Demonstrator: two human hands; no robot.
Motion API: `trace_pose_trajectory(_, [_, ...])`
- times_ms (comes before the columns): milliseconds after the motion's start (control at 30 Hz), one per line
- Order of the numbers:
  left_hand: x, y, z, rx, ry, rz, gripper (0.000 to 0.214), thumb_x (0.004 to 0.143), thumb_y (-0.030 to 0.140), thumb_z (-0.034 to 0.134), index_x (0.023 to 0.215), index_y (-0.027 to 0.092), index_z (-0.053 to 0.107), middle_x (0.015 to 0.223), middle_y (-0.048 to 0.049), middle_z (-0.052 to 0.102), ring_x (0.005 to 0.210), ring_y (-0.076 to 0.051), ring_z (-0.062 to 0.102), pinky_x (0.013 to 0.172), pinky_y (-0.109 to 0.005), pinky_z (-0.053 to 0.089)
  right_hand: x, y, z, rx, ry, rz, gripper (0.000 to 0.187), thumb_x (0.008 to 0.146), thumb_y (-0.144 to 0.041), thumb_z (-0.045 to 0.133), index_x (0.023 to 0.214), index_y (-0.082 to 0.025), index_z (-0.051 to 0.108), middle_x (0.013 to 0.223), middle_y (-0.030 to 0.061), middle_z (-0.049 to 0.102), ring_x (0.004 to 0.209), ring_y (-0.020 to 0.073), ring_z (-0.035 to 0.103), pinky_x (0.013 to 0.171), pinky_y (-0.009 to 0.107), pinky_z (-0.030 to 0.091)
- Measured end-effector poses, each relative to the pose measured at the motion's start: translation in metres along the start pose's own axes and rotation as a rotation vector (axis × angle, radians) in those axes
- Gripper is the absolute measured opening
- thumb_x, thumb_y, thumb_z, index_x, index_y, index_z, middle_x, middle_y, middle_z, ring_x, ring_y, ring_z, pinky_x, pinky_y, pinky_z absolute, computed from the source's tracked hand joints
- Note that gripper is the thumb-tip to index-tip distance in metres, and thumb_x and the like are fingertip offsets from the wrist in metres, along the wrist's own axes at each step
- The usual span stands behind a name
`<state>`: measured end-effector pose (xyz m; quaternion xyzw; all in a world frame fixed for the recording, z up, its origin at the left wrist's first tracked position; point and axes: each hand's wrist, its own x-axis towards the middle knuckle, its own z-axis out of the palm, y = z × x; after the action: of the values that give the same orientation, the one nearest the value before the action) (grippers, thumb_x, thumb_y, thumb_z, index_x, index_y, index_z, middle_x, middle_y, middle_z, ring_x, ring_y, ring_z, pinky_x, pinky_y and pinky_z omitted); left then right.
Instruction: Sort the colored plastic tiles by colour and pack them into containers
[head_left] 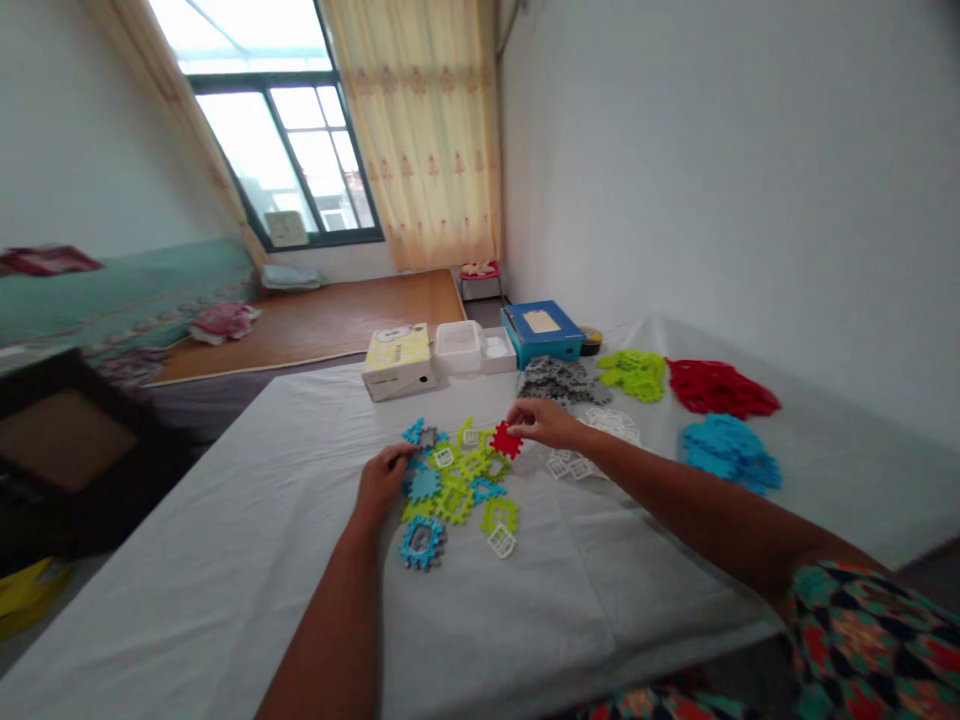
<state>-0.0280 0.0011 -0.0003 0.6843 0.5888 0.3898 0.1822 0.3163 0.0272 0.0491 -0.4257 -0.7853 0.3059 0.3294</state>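
A flat cluster of joined blue, green and grey puzzle tiles (454, 480) lies on the white-covered table (225, 560). My right hand (544, 422) pinches a red tile (507, 441) at the cluster's upper right edge. My left hand (382, 482) rests on the cluster's left side, fingers curled down against the tiles. A loose white tile (502, 541) lies just below the cluster.
Piles of tiles sit to the right: grey (555, 380), green (636, 374), red (718, 388), blue (727, 452), white (600, 440). At the table's far edge stand a yellow-white box (397, 362), clear plastic trays (472, 347) and a blue box (541, 333). A bed and window lie beyond.
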Motion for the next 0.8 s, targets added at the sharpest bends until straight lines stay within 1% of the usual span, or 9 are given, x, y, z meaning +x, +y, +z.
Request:
trace_pose_trajectory(67, [0.003, -0.005, -0.001, 0.011, -0.013, -0.003, 0.035, 0.074, 0.038, 0.049, 0.091, 0.022, 0.074, 0.098, -0.0032, 0.076, 0.095, -0.023, 0.068, 0.091, -0.035, 0.052, -0.027, 0.016, -0.039, -0.079, 0.056, 0.037, 0.019, 0.075, -0.033, 0.069, 0.086, -0.018, 0.068, 0.075, 0.0017, 0.070, 0.066, 0.0138, 0.062, 0.063, 0.025, 0.047])
trace_pose_trajectory(133, [0.007, -0.010, -0.001, 0.022, -0.030, -0.003, 0.037, 0.073, 0.041, 0.049, 0.092, 0.022, 0.074, 0.099, -0.0033, 0.076, 0.097, -0.024, 0.068, 0.093, -0.036, 0.052, -0.054, 0.038, -0.091, -0.112, 0.227, 0.131, 0.021, 0.075, -0.035, 0.068, 0.087, -0.018, 0.068, 0.077, 0.0025, 0.071, 0.067, 0.0144, 0.063, 0.063, 0.025, 0.048])
trace_pose_trajectory(267, [0.010, -0.015, -0.001, 0.047, -0.035, -0.005, 0.039, 0.071, 0.046, 0.050, 0.091, 0.023, 0.074, 0.100, -0.0034, 0.076, 0.099, -0.025, 0.068, 0.095, -0.037, 0.051, -0.114, 0.097, -0.206, -0.266, 0.798, 0.433, 0.022, 0.074, -0.035, 0.066, 0.087, -0.017, 0.068, 0.084, 0.0063, 0.072, 0.075, 0.0169, 0.065, 0.070, 0.027, 0.050])
trace_pose_trajectory(333, [0.011, -0.014, -0.002, 0.061, -0.035, -0.012, 0.039, 0.071, 0.046, 0.050, 0.091, 0.024, 0.074, 0.100, -0.0032, 0.076, 0.099, -0.026, 0.068, 0.094, -0.038, 0.052, -0.144, 0.123, -0.250, -0.374, 1.021, 0.614, 0.022, 0.075, -0.032, 0.063, 0.090, -0.016, 0.068, 0.086, 0.0077, 0.072, 0.078, 0.0187, 0.065, 0.072, 0.030, 0.050])
trace_pose_trajectory(433, [0.011, -0.010, -0.002, 0.076, -0.036, -0.017, 0.038, 0.070, 0.045, 0.049, 0.091, 0.024, 0.074, 0.099, -0.0028, 0.076, 0.098, -0.025, 0.069, 0.093, -0.037, 0.052, -0.174, 0.145, -0.287, -0.506, 1.042, 0.794, 0.023, 0.075, -0.029, 0.064, 0.090, -0.013, 0.070, 0.086, 0.0112, 0.072, 0.078, 0.0211, 0.065, 0.072, 0.032, 0.047])
trace_pose_trajectory(533, [0.006, -0.002, -0.002, 0.085, -0.020, -0.016, 0.037, 0.071, 0.042, 0.048, 0.091, 0.023, 0.074, 0.099, -0.0030, 0.076, 0.099, -0.024, 0.068, 0.094, -0.037, 0.052, -0.175, 0.140, -0.292, -0.603, 0.977, 0.781, 0.030, 0.080, -0.025, 0.061, 0.101, -0.007, 0.070, 0.100, 0.0208, 0.071, 0.087, 0.0235, 0.064, 0.078, 0.035, 0.044])
trace_pose_trajectory(633, [0.001, 0.007, -0.001, 0.089, -0.015, -0.018, 0.036, 0.072, 0.036, 0.047, 0.091, 0.021, 0.074, 0.100, -0.0039, 0.075, 0.099, -0.023, 0.068, 0.096, -0.037, 0.050, -0.147, 0.110, -0.262, -0.580, 0.909, 0.602, 0.036, 0.085, -0.026, 0.056, 0.114, -0.008, 0.066, 0.111, 0.0209, 0.068, 0.089, 0.0217, 0.063, 0.080, 0.035, 0.043])
trace_pose_trajectory(700, [-0.001, 0.010, 0.001, 0.078, -0.010, -0.018, 0.034, 0.074, 0.032, 0.047, 0.091, 0.022, 0.074, 0.100, -0.0033, 0.075, 0.099, -0.022, 0.068, 0.095, -0.037, 0.051, -0.121, 0.079, -0.219, -0.468, 0.717, 0.429, 0.034, 0.085, -0.031, 0.058, 0.113, -0.014, 0.067, 0.105, 0.0143, 0.071, 0.076, 0.0188, 0.064, 0.072, 0.032, 0.046])
trace_pose_trajectory(800, [-0.002, 0.010, 0.003, 0.051, -0.006, -0.020, 0.032, 0.076, 0.026, 0.046, 0.090, 0.021, 0.074, 0.097, -0.0041, 0.075, 0.095, -0.020, 0.068, 0.092, -0.034, 0.052, -0.089, 0.024, -0.127, -0.345, 0.264, 0.128, 0.029, 0.086, -0.036, 0.057, 0.108, -0.020, 0.068, 0.100, 0.0064, 0.072, 0.070, 0.0161, 0.063, 0.066, 0.029, 0.048])
